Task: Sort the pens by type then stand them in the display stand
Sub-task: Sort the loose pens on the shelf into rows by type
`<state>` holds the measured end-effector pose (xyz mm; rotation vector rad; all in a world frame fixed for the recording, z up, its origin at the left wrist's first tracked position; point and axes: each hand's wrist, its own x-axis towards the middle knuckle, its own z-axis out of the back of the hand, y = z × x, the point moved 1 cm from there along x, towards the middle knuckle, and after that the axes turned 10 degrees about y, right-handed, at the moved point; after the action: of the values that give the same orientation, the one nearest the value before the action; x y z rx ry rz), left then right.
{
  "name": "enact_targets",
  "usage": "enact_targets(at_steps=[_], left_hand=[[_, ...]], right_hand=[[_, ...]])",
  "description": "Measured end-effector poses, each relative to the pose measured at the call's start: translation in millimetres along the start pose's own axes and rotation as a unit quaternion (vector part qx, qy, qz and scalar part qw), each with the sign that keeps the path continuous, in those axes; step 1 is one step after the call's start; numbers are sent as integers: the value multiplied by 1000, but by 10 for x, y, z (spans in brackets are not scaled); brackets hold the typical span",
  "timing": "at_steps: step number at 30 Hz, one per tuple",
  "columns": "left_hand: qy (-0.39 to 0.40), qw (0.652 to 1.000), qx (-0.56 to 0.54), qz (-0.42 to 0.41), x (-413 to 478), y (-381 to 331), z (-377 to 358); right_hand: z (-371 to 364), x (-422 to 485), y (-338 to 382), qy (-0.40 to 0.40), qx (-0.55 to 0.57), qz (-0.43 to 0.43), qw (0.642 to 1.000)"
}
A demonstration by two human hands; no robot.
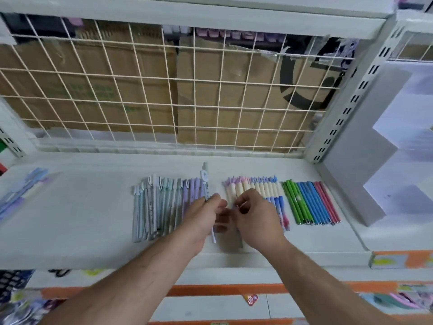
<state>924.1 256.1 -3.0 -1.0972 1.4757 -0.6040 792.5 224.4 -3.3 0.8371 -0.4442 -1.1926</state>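
Two forearms are reached in from near, hands almost touching over the shelf [82, 219]. White pen [205, 181] is pinched in left hand [206, 214] grip, clip end pointed far. Right hand [255, 219] grip is curled above cream pens [260, 186]; contents cannot be told. Display stand [351, 184] is set right.

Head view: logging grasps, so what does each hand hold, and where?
The left hand pinches a slim white pen with a round charm at mid-barrel. The right hand has curled fingers; any hold cannot be told.
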Motion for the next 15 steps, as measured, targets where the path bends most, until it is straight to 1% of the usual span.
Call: enact_targets(at_steps=[2,6,9,15], left_hand=[[-9,1000,12,1,34,2,31],[-23,999,48,6,89,3,74],[-16,997,76,15,120,1,130],[6,994,106,3,130,-27,225]], right_hand=[[43,46,-18,-8,-41,-7,999],[41,100,25,9,-104,-1,995],[35,143,46,4,-140,5,990],[-3,230,91,-9,-196,3,981]])
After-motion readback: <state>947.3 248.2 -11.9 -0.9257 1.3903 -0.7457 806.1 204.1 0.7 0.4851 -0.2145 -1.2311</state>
